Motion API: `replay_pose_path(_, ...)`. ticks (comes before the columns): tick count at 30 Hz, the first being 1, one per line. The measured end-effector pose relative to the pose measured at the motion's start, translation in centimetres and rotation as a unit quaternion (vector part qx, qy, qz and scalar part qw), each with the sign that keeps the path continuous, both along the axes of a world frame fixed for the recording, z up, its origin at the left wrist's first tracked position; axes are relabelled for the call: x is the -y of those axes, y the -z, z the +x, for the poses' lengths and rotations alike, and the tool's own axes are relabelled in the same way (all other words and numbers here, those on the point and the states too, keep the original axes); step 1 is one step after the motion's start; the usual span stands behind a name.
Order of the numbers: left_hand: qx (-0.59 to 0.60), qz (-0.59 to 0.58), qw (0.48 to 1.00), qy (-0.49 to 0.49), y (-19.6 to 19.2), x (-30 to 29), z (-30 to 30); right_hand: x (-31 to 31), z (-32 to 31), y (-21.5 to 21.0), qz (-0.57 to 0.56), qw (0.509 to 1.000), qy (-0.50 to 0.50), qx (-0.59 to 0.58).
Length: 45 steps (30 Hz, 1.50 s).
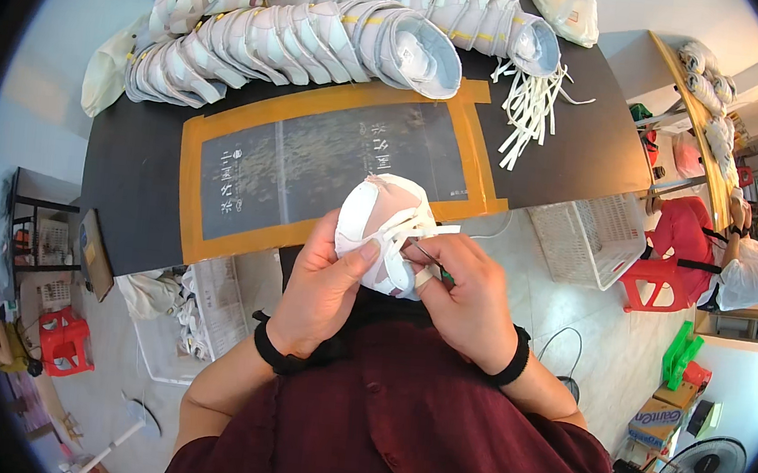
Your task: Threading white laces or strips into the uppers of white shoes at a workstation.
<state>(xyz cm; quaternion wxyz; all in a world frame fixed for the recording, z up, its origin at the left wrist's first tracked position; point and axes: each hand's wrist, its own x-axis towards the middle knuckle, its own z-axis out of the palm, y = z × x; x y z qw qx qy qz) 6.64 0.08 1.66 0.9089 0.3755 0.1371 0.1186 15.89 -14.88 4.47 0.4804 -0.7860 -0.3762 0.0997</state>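
A white and beige shoe upper (380, 202) is held up in front of my chest, over the near edge of the dark table. My left hand (326, 277) is closed around its left side, the thumb pressed on the white edge near the lacing. White lace (438, 231) crosses the opening and sticks out to the right. In my right hand (476, 285) the fingers pinch a thin dark tool (427, 256) with a bit of green by the palm; its tip is at the lacing. Whether it is hooked is too small to tell.
Nested rows of shoe uppers (278, 47) line the far side of the table (584, 155), with a bundle of white laces (530, 110) hanging beside them. An orange-taped clear sheet (330, 174) covers the middle. White crates (581, 241) flank the table; a person (750, 273) sits at right.
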Motion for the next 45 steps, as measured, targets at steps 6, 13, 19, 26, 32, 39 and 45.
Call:
replay_pose_path(6,-0.046,0.029,0.998,0.033,-0.1,0.4,1.1,0.6,-0.3,0.9,-0.033,0.999,0.027,0.003)
replay_pose_path(13,-0.060,-0.023,0.998,0.020,-1.0,0.7,2.4,0.9,0.3,2.4,0.043,0.997,0.017,0.060)
replay_pose_path(19,-0.041,-0.055,0.996,0.064,-0.7,0.6,2.8,1.4,1.0,3.1,0.086,0.988,-0.011,0.130)
replay_pose_path(26,-0.059,-0.073,0.994,0.058,-0.2,0.1,2.6,2.0,1.5,3.2,0.093,0.986,-0.081,0.108)
replay_pose_path(32,-0.052,0.050,0.994,0.081,0.7,-0.4,2.2,2.1,3.1,0.8,0.067,0.997,-0.046,0.009)
replay_pose_path(39,-0.053,0.138,0.982,0.115,0.1,-0.9,0.9,1.9,2.5,0.1,0.054,0.992,-0.111,0.001)
replay_pose_path(45,-0.063,0.147,0.975,0.151,0.1,-1.5,0.4,2.3,1.6,0.1,0.006,0.991,-0.132,0.015)
